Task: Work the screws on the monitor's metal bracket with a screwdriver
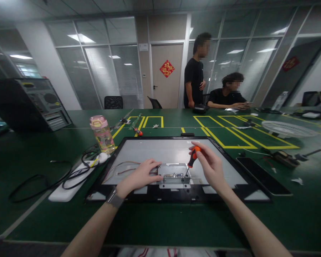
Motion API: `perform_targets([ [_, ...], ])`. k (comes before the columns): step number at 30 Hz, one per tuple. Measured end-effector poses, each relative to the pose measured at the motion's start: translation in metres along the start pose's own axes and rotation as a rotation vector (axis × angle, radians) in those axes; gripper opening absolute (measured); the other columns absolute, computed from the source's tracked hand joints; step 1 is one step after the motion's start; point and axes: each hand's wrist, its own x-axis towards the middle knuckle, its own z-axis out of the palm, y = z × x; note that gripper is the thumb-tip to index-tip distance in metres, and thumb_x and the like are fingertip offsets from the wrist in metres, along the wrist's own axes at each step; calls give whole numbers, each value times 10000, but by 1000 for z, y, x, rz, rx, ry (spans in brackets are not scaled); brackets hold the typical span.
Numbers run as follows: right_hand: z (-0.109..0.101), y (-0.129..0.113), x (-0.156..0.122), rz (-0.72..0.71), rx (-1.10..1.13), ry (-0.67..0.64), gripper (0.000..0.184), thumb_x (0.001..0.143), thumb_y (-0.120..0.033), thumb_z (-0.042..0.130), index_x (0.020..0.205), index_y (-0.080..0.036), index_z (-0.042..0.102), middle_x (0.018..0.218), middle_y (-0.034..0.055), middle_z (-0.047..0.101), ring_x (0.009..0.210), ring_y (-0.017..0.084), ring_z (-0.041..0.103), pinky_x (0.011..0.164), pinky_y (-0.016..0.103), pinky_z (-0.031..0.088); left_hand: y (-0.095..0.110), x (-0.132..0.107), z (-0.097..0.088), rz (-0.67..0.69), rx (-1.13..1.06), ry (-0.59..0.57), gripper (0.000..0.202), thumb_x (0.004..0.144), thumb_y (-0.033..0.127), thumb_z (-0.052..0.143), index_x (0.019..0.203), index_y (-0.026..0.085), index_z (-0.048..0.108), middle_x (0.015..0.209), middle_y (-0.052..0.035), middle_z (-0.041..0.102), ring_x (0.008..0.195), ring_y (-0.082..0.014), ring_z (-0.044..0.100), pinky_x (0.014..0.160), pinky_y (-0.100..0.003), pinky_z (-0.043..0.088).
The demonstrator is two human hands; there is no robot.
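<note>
A flat display panel (149, 148) with a black frame lies face down on the green table in front of me. At its middle sits a metal bracket (173, 182) with a circuit board (173, 175) in it. My left hand (141, 175) rests against the bracket's left side, thumb and fingers spread apart, with thin wires (123, 167) beside it. An orange and black screwdriver (194, 156) is pinched between the fingers of my right hand (210, 164). Its shaft slants down to the right part of the bracket; I cannot make out the screw under its tip.
Left of the panel are a white power strip (71, 182), black cables (29, 198) and a pink-topped bottle (101, 134). Another screwdriver (138, 131) lies behind the panel. A long black bar (263, 176) lies right. Two people (194, 76) are across the table, near a white fan grille (289, 128).
</note>
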Motion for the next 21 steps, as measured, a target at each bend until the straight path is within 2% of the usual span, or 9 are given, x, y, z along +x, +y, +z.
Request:
perform_targets([
  [4, -1, 2, 0, -44, -129, 36, 235, 900, -298, 486, 1082, -216, 610, 914, 62, 623, 844, 209, 592, 794, 381, 469, 2, 0, 0, 0, 6, 1, 533, 828, 475, 575, 1294, 229, 494, 1157, -66, 512, 1073, -231, 506, 964, -319, 372],
  [8, -1, 1, 0, -12, -15, 17, 268, 926, -282, 428, 1134, -226, 587, 1012, 72, 639, 890, 211, 619, 792, 381, 490, 2, 0, 0, 5, 16, 0, 524, 832, 475, 572, 1297, 246, 487, 1177, -62, 503, 1095, -230, 492, 980, -331, 361],
  [11, 0, 4, 0, -7, -12, 37, 243, 893, -276, 508, 1113, -234, 600, 982, 65, 636, 854, 205, 620, 784, 379, 495, 1, 0, 0, -5, 17, -6, 531, 837, 480, 563, 1307, 249, 475, 1185, -63, 498, 1102, -231, 488, 986, -337, 356],
  [13, 0, 5, 0, -51, -76, 69, 202, 858, -274, 567, 1047, -237, 628, 919, 53, 617, 843, 206, 597, 797, 386, 479, 1, 0, 0, -9, 18, -9, 537, 836, 486, 560, 1311, 252, 470, 1187, -64, 498, 1100, -233, 490, 981, -336, 361],
  [15, -1, 4, 1, -100, -123, 80, 180, 866, -274, 551, 1018, -241, 642, 896, 51, 605, 853, 211, 580, 806, 394, 462, 1, 0, 0, -3, 18, -7, 538, 835, 489, 560, 1310, 252, 470, 1189, -64, 498, 1098, -233, 492, 977, -332, 363],
  [19, -2, 0, 0, -93, -87, 29, 287, 933, -249, 399, 1134, -249, 604, 984, 69, 626, 907, 217, 593, 812, 404, 458, 1, 0, 0, 2, 17, -5, 532, 833, 490, 563, 1300, 249, 480, 1181, -63, 501, 1088, -228, 498, 966, -319, 369],
  [21, -1, 0, 0, -76, -88, 26, 282, 920, -255, 437, 1156, -248, 590, 972, 68, 630, 883, 215, 598, 798, 397, 469, 1, 0, 0, -2, 16, -6, 532, 832, 489, 564, 1301, 251, 479, 1180, -63, 502, 1088, -229, 497, 967, -320, 366],
])
